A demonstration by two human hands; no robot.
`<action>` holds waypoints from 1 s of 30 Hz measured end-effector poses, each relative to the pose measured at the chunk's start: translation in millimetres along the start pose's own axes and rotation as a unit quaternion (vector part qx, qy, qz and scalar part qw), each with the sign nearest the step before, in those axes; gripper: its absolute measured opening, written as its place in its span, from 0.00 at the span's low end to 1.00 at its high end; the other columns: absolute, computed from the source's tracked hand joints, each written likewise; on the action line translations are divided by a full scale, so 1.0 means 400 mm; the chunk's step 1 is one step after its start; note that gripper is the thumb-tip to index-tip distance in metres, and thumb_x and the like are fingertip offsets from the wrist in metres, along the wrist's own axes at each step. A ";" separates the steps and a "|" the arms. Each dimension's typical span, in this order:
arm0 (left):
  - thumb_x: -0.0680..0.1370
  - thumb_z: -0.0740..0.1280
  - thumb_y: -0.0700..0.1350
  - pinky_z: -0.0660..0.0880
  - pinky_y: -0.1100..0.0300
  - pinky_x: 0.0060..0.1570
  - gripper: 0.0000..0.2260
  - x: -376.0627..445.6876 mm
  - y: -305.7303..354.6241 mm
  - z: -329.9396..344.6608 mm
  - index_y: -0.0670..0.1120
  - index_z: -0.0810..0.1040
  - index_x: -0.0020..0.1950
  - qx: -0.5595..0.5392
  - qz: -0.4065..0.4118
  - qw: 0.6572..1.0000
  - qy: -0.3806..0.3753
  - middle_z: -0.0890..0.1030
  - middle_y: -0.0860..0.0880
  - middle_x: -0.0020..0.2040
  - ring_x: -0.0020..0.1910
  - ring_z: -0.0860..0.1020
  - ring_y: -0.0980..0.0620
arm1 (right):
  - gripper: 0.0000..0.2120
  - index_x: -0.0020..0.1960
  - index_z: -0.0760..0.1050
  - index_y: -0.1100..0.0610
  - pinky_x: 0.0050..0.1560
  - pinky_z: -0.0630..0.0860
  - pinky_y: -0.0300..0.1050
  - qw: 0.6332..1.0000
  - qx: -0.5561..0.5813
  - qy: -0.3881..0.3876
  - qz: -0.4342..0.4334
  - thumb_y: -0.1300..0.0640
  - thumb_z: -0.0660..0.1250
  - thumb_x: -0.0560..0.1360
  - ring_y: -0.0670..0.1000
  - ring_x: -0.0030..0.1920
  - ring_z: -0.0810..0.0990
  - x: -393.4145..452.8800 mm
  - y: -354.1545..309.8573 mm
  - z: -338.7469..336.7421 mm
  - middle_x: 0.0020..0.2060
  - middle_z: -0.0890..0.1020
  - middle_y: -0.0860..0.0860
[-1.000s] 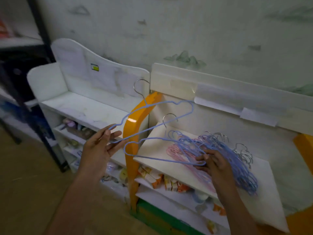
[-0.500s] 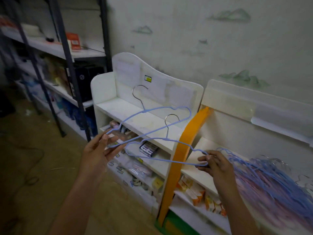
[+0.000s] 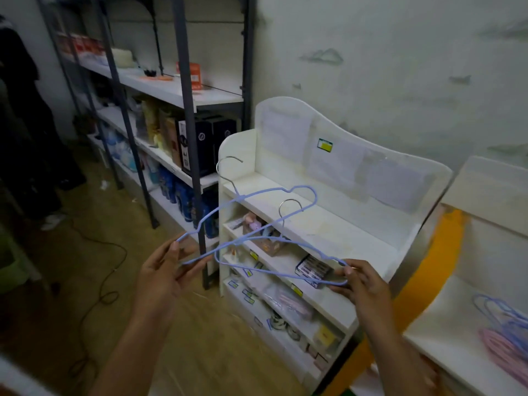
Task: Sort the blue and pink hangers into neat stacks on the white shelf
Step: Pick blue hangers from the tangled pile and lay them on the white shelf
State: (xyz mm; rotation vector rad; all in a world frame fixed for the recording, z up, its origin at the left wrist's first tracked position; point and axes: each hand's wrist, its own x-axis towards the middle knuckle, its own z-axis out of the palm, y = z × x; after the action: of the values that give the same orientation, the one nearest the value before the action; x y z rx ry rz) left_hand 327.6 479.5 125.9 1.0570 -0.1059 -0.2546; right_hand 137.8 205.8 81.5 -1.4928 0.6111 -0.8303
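The blue hangers (image 3: 257,215) look plastic-coated and smooth, with shiny bare-metal hooks (image 3: 228,167). At three o'clock, the white shelf (image 3: 328,224) appears matt, scuffed board. The floor (image 3: 94,252) looks like wood.

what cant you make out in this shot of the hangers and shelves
Head view, the only one:
- Pile of hangers: cut off by the right edge, so no count.
- Packets on the white shelf's lower tiers: too small and blurred to read.
- Left hand and right hand: the fingertips' exact grip on the two blue hangers is blurred.
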 end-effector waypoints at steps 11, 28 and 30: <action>0.82 0.61 0.44 0.82 0.57 0.46 0.14 0.249 -0.016 -0.057 0.38 0.75 0.64 -0.005 -0.002 0.999 0.044 0.81 0.44 0.47 0.49 0.83 0.37 | 0.07 0.53 0.77 0.63 0.41 0.82 0.44 0.999 0.027 -0.026 0.023 0.62 0.62 0.82 0.63 0.45 0.84 0.225 0.092 0.224 0.45 0.83 0.61; 0.82 0.60 0.43 0.82 0.54 0.47 0.13 0.768 -0.075 0.147 0.38 0.77 0.62 0.023 0.012 0.999 0.030 0.82 0.45 0.45 0.47 0.84 0.43 | 0.07 0.52 0.78 0.63 0.44 0.83 0.44 0.994 0.094 0.022 0.056 0.62 0.63 0.81 0.63 0.42 0.85 0.725 0.176 0.376 0.45 0.82 0.62; 0.82 0.60 0.43 0.82 0.54 0.47 0.13 0.816 -0.094 0.167 0.38 0.77 0.62 0.030 0.000 0.999 0.020 0.83 0.44 0.46 0.46 0.84 0.42 | 0.07 0.53 0.78 0.65 0.43 0.83 0.43 0.993 0.098 0.036 0.063 0.63 0.62 0.81 0.63 0.41 0.85 0.757 0.192 0.372 0.46 0.82 0.63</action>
State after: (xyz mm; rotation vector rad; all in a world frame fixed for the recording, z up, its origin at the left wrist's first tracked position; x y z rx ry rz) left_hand 623.0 321.5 114.2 1.1221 -0.0784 -0.2314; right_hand 445.0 49.7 50.8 -1.2389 0.6511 -0.8251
